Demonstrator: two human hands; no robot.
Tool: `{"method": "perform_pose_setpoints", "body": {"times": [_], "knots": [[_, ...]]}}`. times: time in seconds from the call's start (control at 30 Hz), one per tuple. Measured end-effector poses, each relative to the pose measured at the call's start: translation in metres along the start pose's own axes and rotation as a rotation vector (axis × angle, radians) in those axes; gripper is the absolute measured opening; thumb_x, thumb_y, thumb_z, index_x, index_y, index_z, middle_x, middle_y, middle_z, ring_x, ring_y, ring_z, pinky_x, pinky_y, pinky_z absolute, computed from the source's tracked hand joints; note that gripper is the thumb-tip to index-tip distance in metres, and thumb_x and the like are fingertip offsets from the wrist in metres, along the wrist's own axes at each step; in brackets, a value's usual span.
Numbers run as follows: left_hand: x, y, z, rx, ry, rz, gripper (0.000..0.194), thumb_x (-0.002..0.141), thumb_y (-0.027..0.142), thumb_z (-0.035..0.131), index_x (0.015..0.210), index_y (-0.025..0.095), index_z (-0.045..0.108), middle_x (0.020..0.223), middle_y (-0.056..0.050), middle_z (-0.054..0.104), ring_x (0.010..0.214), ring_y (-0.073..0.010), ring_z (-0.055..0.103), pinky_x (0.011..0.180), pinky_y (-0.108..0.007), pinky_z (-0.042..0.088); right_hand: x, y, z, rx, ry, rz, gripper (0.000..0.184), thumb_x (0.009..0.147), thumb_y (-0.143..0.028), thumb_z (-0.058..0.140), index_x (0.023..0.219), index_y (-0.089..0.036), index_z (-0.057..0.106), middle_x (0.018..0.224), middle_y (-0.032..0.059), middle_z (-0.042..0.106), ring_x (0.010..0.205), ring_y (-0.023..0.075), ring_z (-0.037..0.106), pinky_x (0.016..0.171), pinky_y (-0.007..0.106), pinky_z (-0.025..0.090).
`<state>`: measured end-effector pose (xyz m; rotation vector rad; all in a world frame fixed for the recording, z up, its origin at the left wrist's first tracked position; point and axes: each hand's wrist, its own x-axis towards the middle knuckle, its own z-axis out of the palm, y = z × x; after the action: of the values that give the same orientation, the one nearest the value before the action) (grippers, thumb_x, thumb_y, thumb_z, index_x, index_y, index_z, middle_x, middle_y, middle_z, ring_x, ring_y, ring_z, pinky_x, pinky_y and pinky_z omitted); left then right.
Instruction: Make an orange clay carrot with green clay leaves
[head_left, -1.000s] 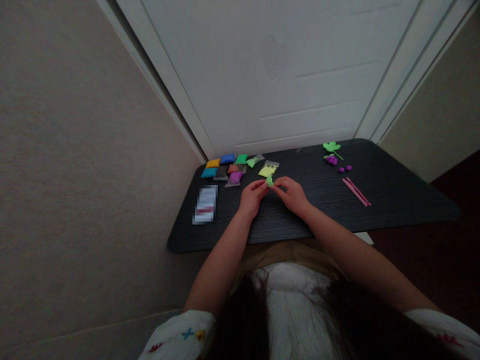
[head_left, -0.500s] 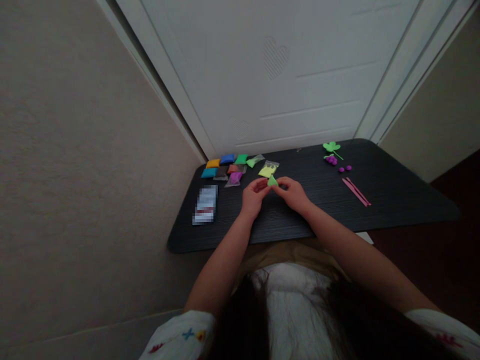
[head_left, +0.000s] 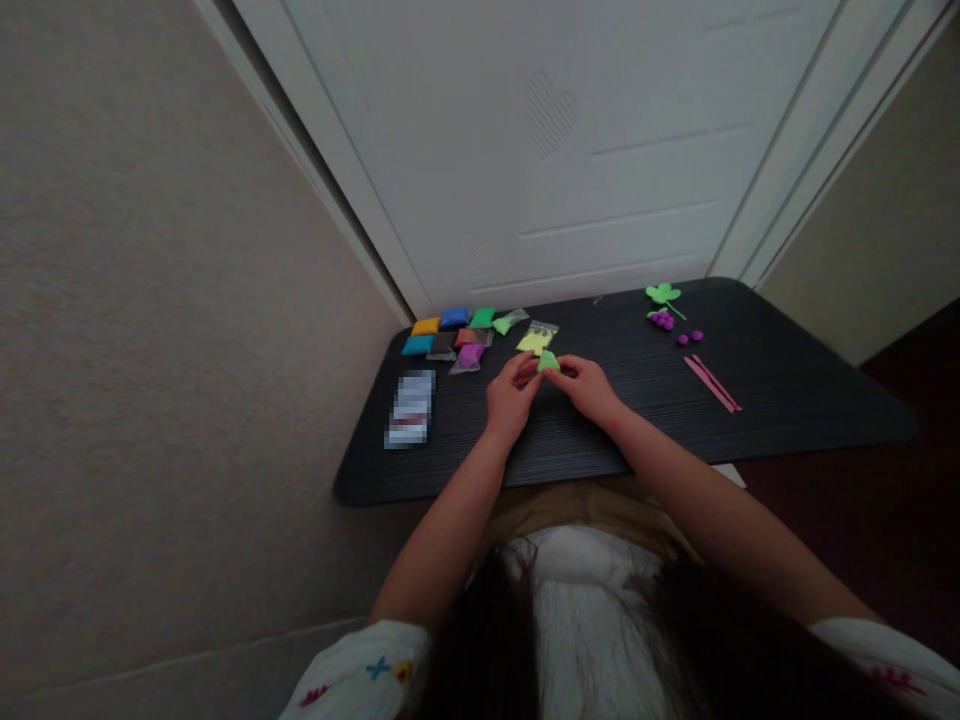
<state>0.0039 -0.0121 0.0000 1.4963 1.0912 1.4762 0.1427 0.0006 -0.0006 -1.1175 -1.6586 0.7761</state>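
Observation:
Between the fingertips of both hands is a small flattened piece of light green modelling clay (head_left: 548, 361), held above the dark table (head_left: 577, 435). My left hand (head_left: 511, 393) pinches it from the left, with the other fingers curled behind. On the right side, my right hand (head_left: 589, 385) grips its edge between thumb and fingers. Just beyond the hands lies a clear packet of yellow clay (head_left: 537, 338). An opened packet of light green clay (head_left: 511, 321) rests farther back to the left.
Several coloured clay packets (head_left: 454, 318) lie at the back left, with a blurred-out rectangular item (head_left: 411, 409) nearer me. To the right are a green clay leaf shape (head_left: 663, 294), a purple clay cluster (head_left: 662, 320), two purple pieces (head_left: 690, 338) and pink sticklike tools (head_left: 712, 384). A white door (head_left: 480, 180) stands behind.
The green clay has turned slightly in my fingers, its pointed top now looking blunter and broader. Both hands have shifted very slightly to the right.

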Motion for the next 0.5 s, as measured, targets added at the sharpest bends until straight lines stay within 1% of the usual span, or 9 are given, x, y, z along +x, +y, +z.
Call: {"method": "perform_pose_setpoints", "body": {"times": [0.17,0.27,0.33,0.4,0.5], "knots": [[-0.002,0.007,0.001,-0.02,0.027,-0.039,0.04,0.062,0.022,0.066,0.101,0.023,0.058,0.095,-0.005,0.063,0.091,-0.0182,0.058,0.079,-0.03,0.045,0.0,0.0,0.0,0.043,-0.013,-0.001,0.027,0.071,-0.04,0.054,0.082,-0.018,0.064,0.074,0.0012,0.064,0.067,0.015,0.056,0.062,0.027,0.042],[0.0,0.004,0.001,-0.063,0.042,-0.07,0.04,0.059,0.023,0.068,0.098,0.021,0.059,0.094,-0.005,0.063,0.085,-0.0169,0.059,0.078,-0.03,0.045,0.0,0.0,-0.001,0.023,0.016,0.0,0.027,0.072,-0.041,0.053,0.08,-0.018,0.064,0.07,0.0009,0.063,0.064,0.0145,0.055,0.06,0.027,0.042],[0.003,0.0,0.0,-0.075,0.044,-0.124,0.034,0.059,0.026,0.068,0.092,0.018,0.062,0.089,-0.006,0.063,0.081,-0.0166,0.06,0.076,-0.031,0.046,0.0,0.0,-0.002,0.012,0.04,-0.004,0.028,0.072,-0.042,0.053,0.08,-0.018,0.064,0.071,0.001,0.063,0.064,0.0141,0.054,0.06,0.027,0.041],[0.005,-0.005,-0.002,-0.1,0.014,-0.199,0.028,0.062,0.032,0.065,0.084,0.015,0.064,0.082,-0.006,0.064,0.077,-0.0173,0.06,0.073,-0.033,0.047,0.0,0.0,-0.002,0.007,0.05,-0.017,0.028,0.073,-0.042,0.052,0.082,-0.018,0.064,0.075,0.0016,0.063,0.065,0.014,0.054,0.06,0.026,0.041],[0.006,-0.009,-0.003,-0.191,-0.051,-0.276,0.029,0.065,0.037,0.061,0.081,0.013,0.065,0.078,-0.007,0.065,0.075,-0.0178,0.06,0.071,-0.035,0.049,-0.001,-0.002,-0.001,-0.027,0.051,-0.079,0.025,0.075,-0.039,0.051,0.083,-0.018,0.064,0.081,0.0024,0.063,0.071,0.0143,0.055,0.062,0.026,0.041]]}}
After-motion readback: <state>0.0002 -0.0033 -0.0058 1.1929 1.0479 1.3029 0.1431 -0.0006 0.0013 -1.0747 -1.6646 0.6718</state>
